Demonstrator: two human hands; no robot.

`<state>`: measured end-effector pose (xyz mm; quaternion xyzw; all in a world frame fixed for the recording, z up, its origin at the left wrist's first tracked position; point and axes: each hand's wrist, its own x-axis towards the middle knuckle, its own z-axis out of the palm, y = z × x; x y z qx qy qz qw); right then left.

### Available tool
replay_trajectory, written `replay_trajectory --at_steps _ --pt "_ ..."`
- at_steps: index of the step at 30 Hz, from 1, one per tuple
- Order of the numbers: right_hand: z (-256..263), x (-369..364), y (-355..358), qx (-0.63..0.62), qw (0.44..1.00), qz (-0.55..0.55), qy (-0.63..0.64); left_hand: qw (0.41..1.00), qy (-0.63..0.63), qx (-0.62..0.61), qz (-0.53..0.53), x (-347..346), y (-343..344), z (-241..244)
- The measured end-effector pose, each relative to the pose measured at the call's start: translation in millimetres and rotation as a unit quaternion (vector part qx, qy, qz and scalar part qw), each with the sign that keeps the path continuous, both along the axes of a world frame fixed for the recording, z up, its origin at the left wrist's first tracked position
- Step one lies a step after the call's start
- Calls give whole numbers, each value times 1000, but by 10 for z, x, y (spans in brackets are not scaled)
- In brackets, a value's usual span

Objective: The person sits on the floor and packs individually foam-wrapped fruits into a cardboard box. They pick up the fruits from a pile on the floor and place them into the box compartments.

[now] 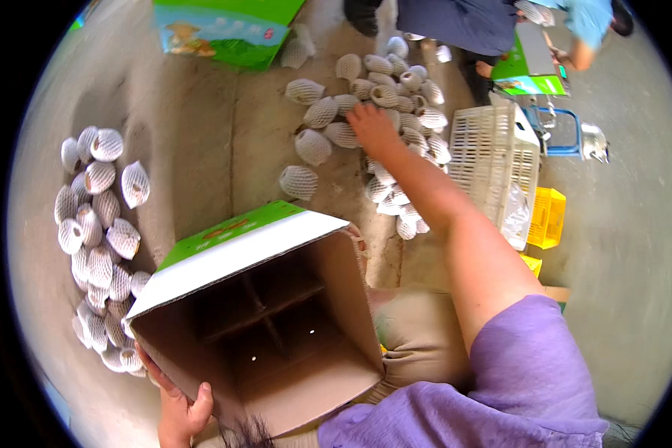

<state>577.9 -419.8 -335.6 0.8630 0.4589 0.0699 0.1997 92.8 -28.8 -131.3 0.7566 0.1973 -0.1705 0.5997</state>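
An open cardboard box (pixel 313 358), green and white outside and brown inside, sits tilted before me with its opening towards me. Crossed dividers show at its bottom. My left hand (pixel 185 409) grips the box's lower left edge, thumb on the rim and fingers behind the side wall. My right hand (pixel 372 129) reaches out to a pile of items in white foam net sleeves (pixel 383 95) on the floor. Its fingertips are over a sleeved item (pixel 343 135); whether they grip it is unclear.
Another pile of foam-sleeved items (pixel 99 266) lies at the left. A green carton (pixel 229 33) stands at the top. To the right are a white plastic crate (pixel 481 151), a yellow basket (pixel 547 218) and a blue metal frame (pixel 563 150). Beyond, other people handle a green box (pixel 529 84).
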Motion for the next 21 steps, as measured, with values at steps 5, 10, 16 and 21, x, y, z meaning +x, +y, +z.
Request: replay_trajectory --at_steps 5,10,16,21 --pt "-38 182 -111 -72 983 -114 123 999 -3 7 -50 -9 112 -35" --pt "466 43 43 9 963 -203 175 991 -89 31 -93 72 159 -63" --pt "2168 -163 403 454 745 -265 411 988 -122 59 -69 67 120 -87" --pt "3174 -1775 1430 367 542 -261 710 981 -168 75 -64 168 109 -43"
